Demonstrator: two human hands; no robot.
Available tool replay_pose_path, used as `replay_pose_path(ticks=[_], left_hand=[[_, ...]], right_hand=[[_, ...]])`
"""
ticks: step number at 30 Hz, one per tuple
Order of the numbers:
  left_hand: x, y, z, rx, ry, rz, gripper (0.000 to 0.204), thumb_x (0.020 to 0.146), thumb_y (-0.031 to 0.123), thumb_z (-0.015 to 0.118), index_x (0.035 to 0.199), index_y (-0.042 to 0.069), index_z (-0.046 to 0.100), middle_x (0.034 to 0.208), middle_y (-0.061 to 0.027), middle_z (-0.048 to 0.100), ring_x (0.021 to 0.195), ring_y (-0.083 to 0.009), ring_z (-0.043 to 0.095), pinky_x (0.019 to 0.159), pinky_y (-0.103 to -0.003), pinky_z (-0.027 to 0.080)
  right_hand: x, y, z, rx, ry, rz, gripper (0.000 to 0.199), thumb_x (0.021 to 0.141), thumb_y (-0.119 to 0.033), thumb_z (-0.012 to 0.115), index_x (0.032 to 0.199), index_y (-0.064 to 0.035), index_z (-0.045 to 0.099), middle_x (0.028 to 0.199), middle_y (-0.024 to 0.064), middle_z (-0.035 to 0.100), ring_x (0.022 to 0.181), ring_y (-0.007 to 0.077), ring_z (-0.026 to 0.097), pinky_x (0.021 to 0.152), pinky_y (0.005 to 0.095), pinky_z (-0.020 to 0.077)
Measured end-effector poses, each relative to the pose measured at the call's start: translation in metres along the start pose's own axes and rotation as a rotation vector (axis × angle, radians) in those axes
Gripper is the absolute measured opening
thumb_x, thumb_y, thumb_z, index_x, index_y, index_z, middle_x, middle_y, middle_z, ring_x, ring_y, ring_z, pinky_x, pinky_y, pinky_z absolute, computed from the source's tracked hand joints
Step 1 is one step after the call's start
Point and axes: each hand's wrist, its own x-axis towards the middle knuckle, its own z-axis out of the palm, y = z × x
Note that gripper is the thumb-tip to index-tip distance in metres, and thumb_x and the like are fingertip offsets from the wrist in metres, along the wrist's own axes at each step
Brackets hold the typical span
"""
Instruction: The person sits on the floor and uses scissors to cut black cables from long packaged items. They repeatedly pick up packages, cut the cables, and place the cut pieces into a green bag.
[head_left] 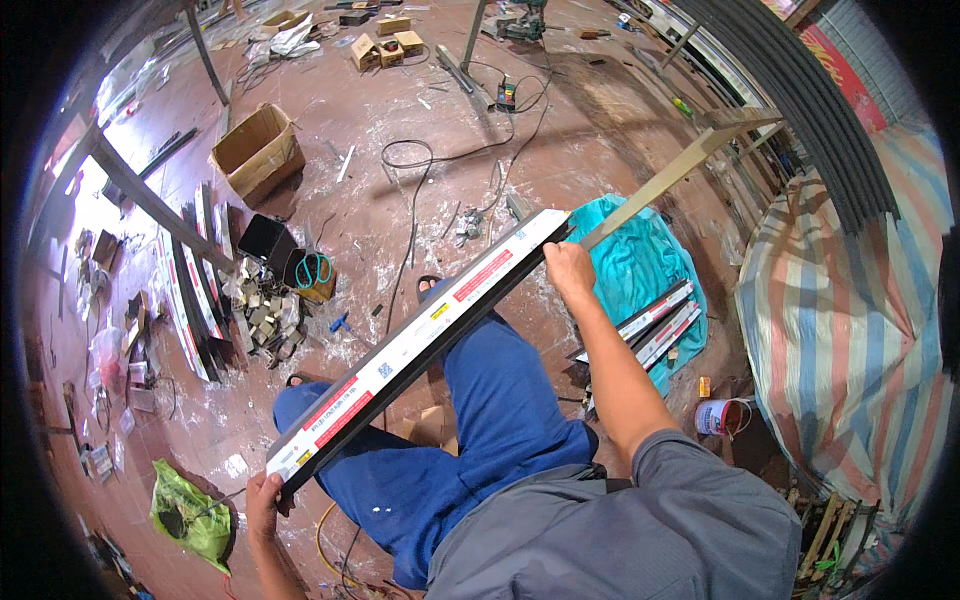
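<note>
A long black profile bar [400, 362], faced with white film bearing red labels, lies slantwise across my thighs. Its lower left end is gripped by my left hand [264, 500], the fingers closed around the edge. Up at the far right end, my right hand [570, 270] is closed on the same bar. Part of each hand's grip is hidden under the bar. To the right, more such bars [665, 335] rest on a turquoise cloth [625, 255].
Metal brackets [268, 315] are heaped left, beside film-faced strips [188, 300] and an open cardboard box [258, 155]. A green bag [190, 515] lies near left. A wooden beam [670, 178] slants in at right, near a striped tarp [830, 340] and paint bucket [715, 417]. Cables [425, 190] trail ahead.
</note>
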Motion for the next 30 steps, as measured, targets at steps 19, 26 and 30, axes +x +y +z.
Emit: replay_pose_path(ticks=[19, 26, 30], left_hand=[[0.001, 0.004, -0.003, -0.028, -0.01, 0.035, 0.06, 0.096, 0.057, 0.066, 0.09, -0.002, 0.069, 0.059, -0.0071, 0.062, 0.041, -0.0135, 0.054, 0.038, -0.026, 0.039], [0.003, 0.002, -0.001, -0.072, 0.028, -0.011, 0.066, 0.088, 0.062, 0.074, 0.095, -0.004, 0.071, 0.059, -0.0059, 0.061, 0.042, -0.0121, 0.053, 0.037, -0.025, 0.035], [0.003, 0.002, 0.0, -0.052, 0.021, 0.001, 0.064, 0.093, 0.062, 0.067, 0.092, -0.001, 0.07, 0.06, -0.0053, 0.062, 0.042, -0.0129, 0.055, 0.039, -0.026, 0.039]], right_hand=[[0.027, 0.012, 0.006, 0.008, 0.233, 0.121, 0.043, 0.095, -0.039, 0.053, 0.099, -0.002, 0.076, 0.105, 0.026, 0.075, 0.101, 0.045, 0.072, 0.089, 0.0581, 0.0547], [0.027, 0.037, 0.028, 1.087, 0.112, 0.348, 0.04, 0.095, -0.024, 0.072, 0.131, -0.0087, 0.06, 0.1, 0.0082, 0.073, 0.08, 0.0183, 0.071, 0.07, 0.0362, 0.0556], [0.025, 0.037, 0.029, 1.407, 0.029, 0.285, 0.052, 0.093, -0.016, 0.074, 0.141, -0.0137, 0.054, 0.101, 0.0055, 0.075, 0.074, 0.0175, 0.07, 0.06, 0.0333, 0.0507]])
